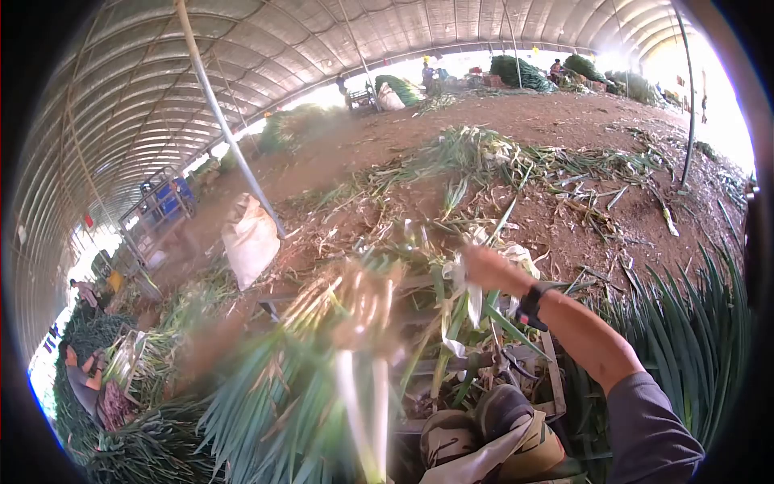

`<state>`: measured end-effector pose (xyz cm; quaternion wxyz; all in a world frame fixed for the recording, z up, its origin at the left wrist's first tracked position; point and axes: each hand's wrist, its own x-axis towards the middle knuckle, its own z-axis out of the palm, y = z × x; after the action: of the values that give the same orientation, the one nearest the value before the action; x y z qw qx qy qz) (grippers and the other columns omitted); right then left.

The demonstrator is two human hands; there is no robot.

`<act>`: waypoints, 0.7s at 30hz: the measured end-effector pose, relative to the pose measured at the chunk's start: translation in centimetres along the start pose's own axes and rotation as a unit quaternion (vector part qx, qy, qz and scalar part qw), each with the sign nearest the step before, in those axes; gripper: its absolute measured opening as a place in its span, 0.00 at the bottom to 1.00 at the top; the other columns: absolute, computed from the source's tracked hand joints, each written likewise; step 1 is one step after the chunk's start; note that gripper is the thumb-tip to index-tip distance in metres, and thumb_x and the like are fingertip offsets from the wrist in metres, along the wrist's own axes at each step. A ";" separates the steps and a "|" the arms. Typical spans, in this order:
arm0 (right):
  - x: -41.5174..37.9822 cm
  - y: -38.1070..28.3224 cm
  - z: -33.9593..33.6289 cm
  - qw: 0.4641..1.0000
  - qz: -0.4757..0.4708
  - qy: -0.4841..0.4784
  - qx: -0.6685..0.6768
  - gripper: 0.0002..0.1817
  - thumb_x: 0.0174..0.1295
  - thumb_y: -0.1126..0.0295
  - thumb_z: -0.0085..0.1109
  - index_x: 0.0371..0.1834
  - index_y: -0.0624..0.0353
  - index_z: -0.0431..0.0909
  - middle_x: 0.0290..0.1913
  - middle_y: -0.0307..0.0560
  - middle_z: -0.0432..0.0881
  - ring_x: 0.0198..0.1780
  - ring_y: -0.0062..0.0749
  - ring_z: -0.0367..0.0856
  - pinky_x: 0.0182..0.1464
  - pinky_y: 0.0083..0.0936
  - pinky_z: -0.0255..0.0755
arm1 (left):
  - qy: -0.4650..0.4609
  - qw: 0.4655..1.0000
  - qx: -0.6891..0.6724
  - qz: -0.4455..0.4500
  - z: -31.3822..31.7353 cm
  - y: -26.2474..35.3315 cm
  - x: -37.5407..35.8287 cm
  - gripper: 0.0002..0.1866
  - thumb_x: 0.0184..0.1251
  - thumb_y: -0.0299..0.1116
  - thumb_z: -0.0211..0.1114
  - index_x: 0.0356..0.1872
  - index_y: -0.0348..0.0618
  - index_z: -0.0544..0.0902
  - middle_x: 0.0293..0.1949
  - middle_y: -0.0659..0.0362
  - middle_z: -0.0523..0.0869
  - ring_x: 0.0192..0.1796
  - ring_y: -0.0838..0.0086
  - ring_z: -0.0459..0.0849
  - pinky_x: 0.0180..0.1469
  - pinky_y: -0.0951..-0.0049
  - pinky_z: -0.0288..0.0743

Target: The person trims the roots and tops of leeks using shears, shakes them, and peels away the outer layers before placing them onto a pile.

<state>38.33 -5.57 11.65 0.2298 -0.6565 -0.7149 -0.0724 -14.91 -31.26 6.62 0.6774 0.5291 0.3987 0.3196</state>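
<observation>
Blurred by motion, my left hand (369, 343) is wrapped around the white stems of green onions (347, 395), in front of me left of centre. Long green leaves (266, 403) fan out below and left of it and hide my left arm. My right hand (484, 270) reaches forward, with a dark band (532, 305) on the wrist. Pale peeled leaf strips (472, 302) hang right at its fingers, which are too smeared to read; whether it grips them cannot be told.
A metal frame (556, 379) stands before my knees and shoes (504, 411). More green onions (685, 347) stand at right. Discarded leaves (476, 153) litter the soil. Left are a white sack (250, 242), a slanted pole (226, 129), a person (85, 383) among onions and a cart with blue containers (169, 196).
</observation>
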 end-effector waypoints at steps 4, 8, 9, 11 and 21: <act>-4.0 -8.3 0.6 0.981 -0.106 -0.152 0.052 0.23 0.68 0.70 0.58 0.66 0.60 0.73 0.34 0.44 0.84 0.28 0.28 0.82 0.24 0.27 0.76 | -0.048 0.986 0.040 0.154 1.1 2.4 0.8 0.24 0.83 0.47 0.50 0.64 0.38 0.75 0.56 0.50 0.82 0.56 0.67 0.80 0.58 0.64 0.73; -5.4 -14.7 0.3 0.933 -0.102 -0.109 0.328 0.17 0.63 0.68 0.66 0.53 0.59 0.76 0.35 0.45 0.83 0.30 0.34 0.82 0.28 0.32 0.78 | -0.030 0.999 0.007 0.043 1.7 3.3 2.2 0.25 0.76 0.51 0.61 0.53 0.36 0.83 0.40 0.56 0.84 0.41 0.71 0.81 0.45 0.66 0.73; -5.7 -15.1 0.4 0.926 -0.083 -0.132 0.343 0.16 0.61 0.68 0.68 0.49 0.61 0.76 0.36 0.46 0.83 0.31 0.38 0.83 0.29 0.35 0.78 | -0.009 1.000 0.016 0.022 2.5 4.0 2.3 0.23 0.75 0.50 0.62 0.50 0.36 0.84 0.37 0.58 0.83 0.38 0.73 0.80 0.42 0.67 0.72; -4.7 -13.6 4.1 0.954 -0.155 0.011 0.258 0.08 0.65 0.68 0.64 0.42 0.60 0.80 0.32 0.47 0.84 0.28 0.36 0.82 0.29 0.36 0.78 | 0.034 0.999 0.033 -0.017 4.4 5.4 2.4 0.21 0.74 0.47 0.65 0.44 0.35 0.85 0.30 0.61 0.81 0.32 0.76 0.78 0.37 0.67 0.71; -1.7 -3.3 -6.6 0.990 0.109 -0.051 -0.076 0.27 0.62 0.75 0.58 0.67 0.52 0.76 0.37 0.49 0.88 0.29 0.38 0.86 0.27 0.29 0.78 | 0.087 0.896 0.418 0.122 3.6 3.2 2.0 0.15 0.76 0.39 0.64 0.48 0.34 0.79 0.34 0.49 0.79 0.34 0.61 0.80 0.37 0.61 0.74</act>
<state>36.74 -10.20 17.46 0.1493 -0.7488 -0.6422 -0.0672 -10.84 -30.43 9.80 0.3122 0.7782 0.4850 0.2484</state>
